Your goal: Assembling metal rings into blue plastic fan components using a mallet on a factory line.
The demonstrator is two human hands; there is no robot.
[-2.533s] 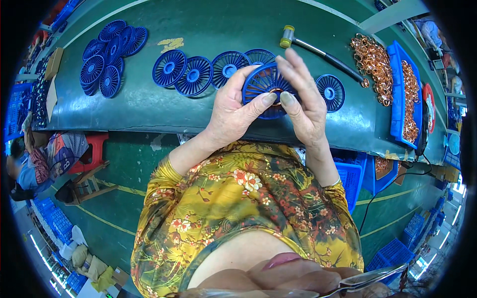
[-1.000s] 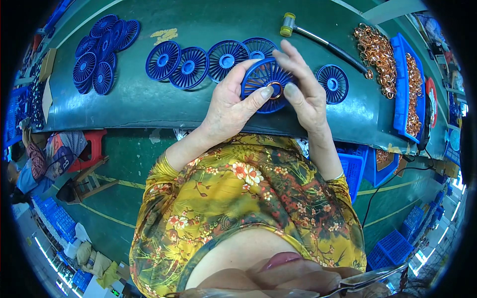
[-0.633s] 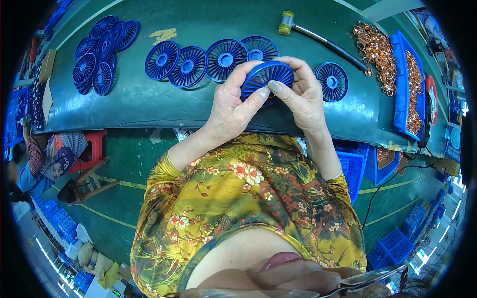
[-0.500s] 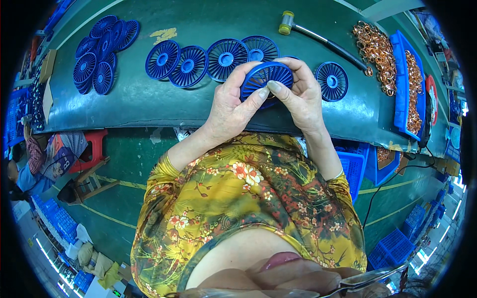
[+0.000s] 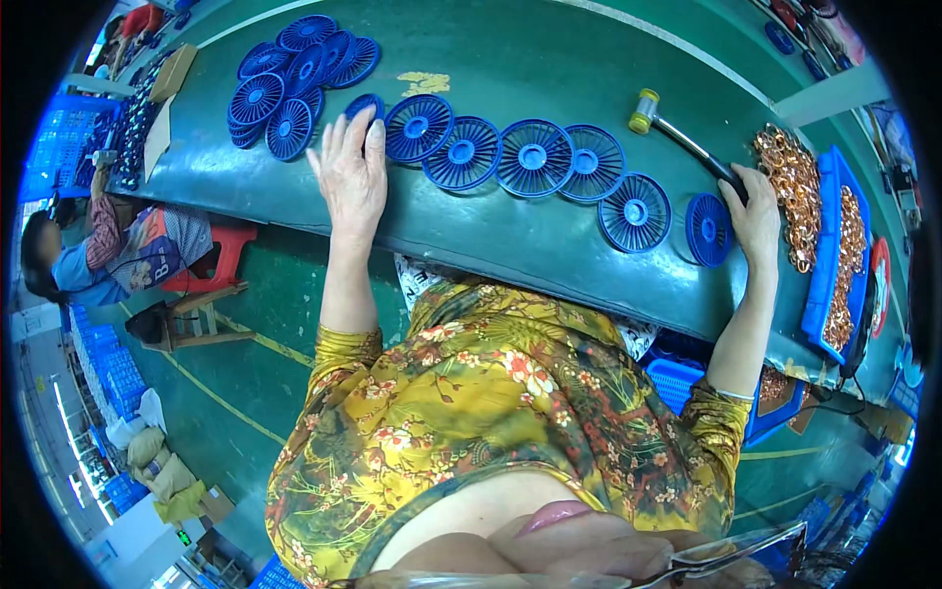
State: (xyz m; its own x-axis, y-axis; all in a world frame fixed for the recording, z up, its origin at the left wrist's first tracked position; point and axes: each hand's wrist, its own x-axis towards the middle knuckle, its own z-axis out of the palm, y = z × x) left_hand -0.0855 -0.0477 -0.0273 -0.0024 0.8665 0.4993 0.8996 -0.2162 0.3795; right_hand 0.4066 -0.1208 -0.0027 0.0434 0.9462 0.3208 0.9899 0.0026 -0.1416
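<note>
My left hand (image 5: 352, 182) is over the table with its fingers stretched out. Its fingertips reach a blue spoked disc (image 5: 364, 104) at the left end of a row, partly covering it. To the right, my right hand (image 5: 754, 218) has its fingers around the dark handle of a mallet (image 5: 699, 149). The mallet lies on the table, its yellow-faced head pointing to the far left. Between my hands run several more blue spoked discs (image 5: 533, 157), lying flat; two of them overlap. The disc nearest my right hand (image 5: 708, 230) lies just left of it.
A pile of blue discs (image 5: 306, 65) lies at the far left of the green table (image 5: 471, 231). Copper-coloured rings (image 5: 788, 191) are heaped at the right, beside a blue tray (image 5: 820, 285) holding more. Another person (image 5: 98, 255) sits at the left.
Both hands held a blue disc together before; now they are wide apart. That disc is down at the row's left end, and my right hand has gone to the mallet. The view has shifted.
</note>
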